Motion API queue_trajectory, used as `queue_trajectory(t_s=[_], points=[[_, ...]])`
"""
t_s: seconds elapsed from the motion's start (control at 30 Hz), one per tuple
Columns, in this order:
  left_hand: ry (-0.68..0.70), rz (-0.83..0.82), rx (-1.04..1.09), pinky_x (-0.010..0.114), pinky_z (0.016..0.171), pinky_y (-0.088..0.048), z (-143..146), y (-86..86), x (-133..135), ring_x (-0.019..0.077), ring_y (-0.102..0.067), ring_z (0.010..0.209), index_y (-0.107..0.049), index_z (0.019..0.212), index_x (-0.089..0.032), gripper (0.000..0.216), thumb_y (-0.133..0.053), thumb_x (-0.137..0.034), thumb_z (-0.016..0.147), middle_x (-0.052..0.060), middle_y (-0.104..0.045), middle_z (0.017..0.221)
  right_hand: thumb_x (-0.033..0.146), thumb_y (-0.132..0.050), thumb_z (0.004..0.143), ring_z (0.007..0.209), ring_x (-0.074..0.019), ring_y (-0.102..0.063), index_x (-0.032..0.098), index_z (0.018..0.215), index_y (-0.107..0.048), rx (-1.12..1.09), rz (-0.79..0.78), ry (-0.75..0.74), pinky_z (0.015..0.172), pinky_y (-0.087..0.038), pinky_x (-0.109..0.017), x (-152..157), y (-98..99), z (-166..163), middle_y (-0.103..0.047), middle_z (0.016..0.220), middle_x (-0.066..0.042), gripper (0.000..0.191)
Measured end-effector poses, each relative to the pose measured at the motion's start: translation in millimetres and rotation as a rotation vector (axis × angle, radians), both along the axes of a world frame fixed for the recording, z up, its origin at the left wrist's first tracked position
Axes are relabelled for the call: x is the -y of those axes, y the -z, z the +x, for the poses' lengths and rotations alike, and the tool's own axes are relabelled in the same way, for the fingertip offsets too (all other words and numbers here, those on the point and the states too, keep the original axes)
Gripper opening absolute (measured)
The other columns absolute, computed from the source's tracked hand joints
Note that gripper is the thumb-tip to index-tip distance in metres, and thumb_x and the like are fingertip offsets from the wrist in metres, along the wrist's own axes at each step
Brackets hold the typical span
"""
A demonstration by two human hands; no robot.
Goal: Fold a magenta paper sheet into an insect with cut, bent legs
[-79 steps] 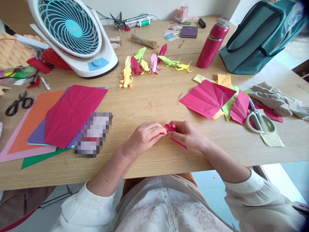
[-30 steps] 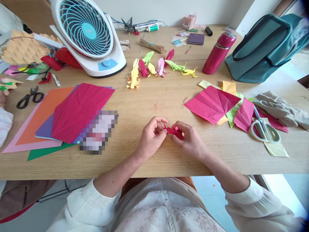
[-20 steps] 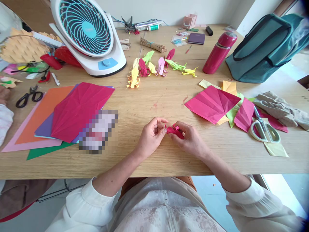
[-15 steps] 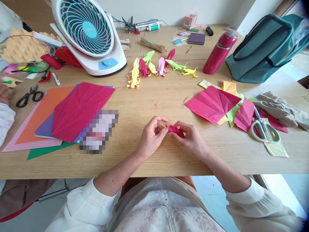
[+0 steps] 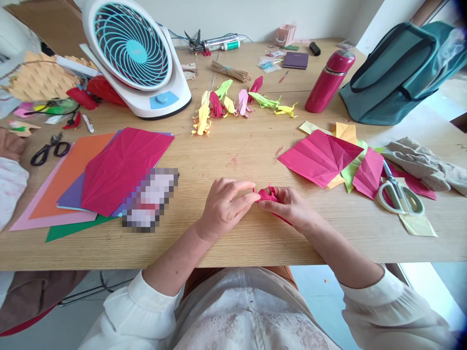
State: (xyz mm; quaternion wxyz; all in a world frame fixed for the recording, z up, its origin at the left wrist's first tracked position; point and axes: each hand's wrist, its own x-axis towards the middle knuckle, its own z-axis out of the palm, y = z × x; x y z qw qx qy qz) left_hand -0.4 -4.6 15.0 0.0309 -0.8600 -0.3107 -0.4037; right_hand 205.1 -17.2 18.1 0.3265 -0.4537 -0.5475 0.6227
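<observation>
A small folded paper figure, deep pink-red with thin bent points, is held just above the table near its front edge. My right hand grips it from the right, thumb in front and fingers curled behind. From the left, my left hand pinches a thin point at its left end between thumb and index finger. A long narrow strip of the same paper sticks out below my right hand. Part of the figure is hidden by my right fingers.
Left lie coloured sheets, a blurred flat object and black scissors. Several folded paper figures stand before a fan. Right are creased papers, white-handled scissors, a bottle and a bag. Another person's hand rests far left.
My right hand has turned the paper figure, so its folded strips and lower end show more. My left hand has shifted slightly, its index finger and thumb now stretched toward the figure's left end.
</observation>
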Motion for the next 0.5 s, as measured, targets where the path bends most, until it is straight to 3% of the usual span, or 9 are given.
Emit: queue_trajectory(t_s=[0.5], points=[[0.045,0.041,-0.085,0.034,0.084,-0.042,-0.8,-3.0,0.4,0.0184,-0.063,0.091,-0.069,0.101,-0.024,0.016,-0.059,-0.013,0.096,0.000,-0.078,0.104,0.052,-0.075,0.078,0.062,-0.0110,-0.026,0.021,0.066,-0.044,-0.007,0.004,-0.012,0.058,-0.020,-0.029,0.0,1.6,0.9,-0.031,0.066,0.005,0.045]])
